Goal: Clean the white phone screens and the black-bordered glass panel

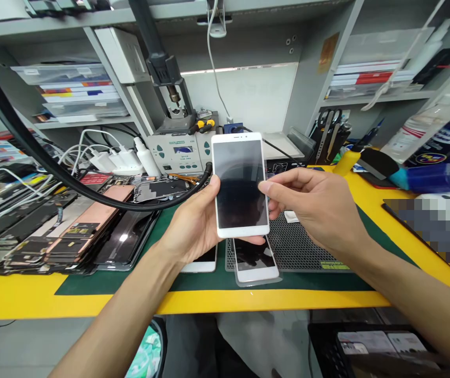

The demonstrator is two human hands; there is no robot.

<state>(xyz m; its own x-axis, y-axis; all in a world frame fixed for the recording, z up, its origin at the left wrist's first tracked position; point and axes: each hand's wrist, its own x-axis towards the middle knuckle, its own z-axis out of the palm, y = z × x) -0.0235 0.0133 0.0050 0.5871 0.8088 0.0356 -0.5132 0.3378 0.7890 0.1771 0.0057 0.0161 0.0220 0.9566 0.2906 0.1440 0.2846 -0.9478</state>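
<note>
white smartphone (239,184) upright, clamped in left hand (193,223), right fingers (278,185) together on its edge

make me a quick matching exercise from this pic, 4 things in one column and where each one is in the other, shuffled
Things
1. white smartphone
2. second white phone
3. scissors
4. copper-coloured phone panel

Places
A. in the pile of phone parts
B. in a clear sleeve on the grey perforated mat
C. upright in a black holder
D. held up in the left hand

Pairs: 1-D, 2-B, 3-C, 4-A
</note>
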